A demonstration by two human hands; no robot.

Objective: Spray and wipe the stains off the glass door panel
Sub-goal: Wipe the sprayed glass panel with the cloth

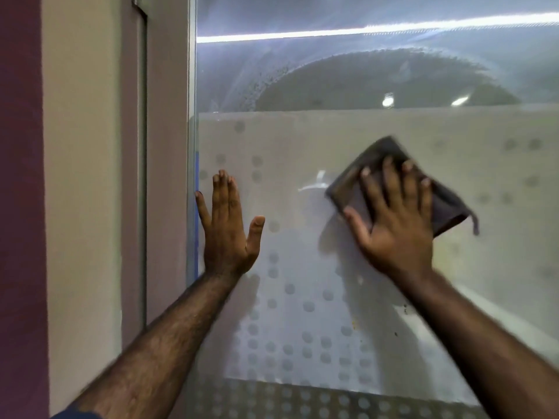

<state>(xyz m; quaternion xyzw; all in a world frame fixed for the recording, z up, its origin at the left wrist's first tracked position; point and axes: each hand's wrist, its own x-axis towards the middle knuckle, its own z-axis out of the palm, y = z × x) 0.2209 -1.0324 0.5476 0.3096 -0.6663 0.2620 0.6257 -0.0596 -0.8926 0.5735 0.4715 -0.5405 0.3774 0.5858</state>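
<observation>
The glass door panel [332, 140] filled the centre and right of the view, its lower part covered by a frosted band printed with grey dots, its clear upper part smeared with curved, beaded streaks. The left hand [227, 228] lay flat against the frosted glass near the panel's left edge, fingers straight and close together, thumb spread out, holding nothing. The right hand [393, 219] was spread wide, its straight fingers pressing a dark grey cloth [390, 179] against the frosted band; the cloth's folded corners stuck out above and to the right of the fingers, blurred. A beige and maroon wall [78, 176] stood left of the glass edge.
</observation>
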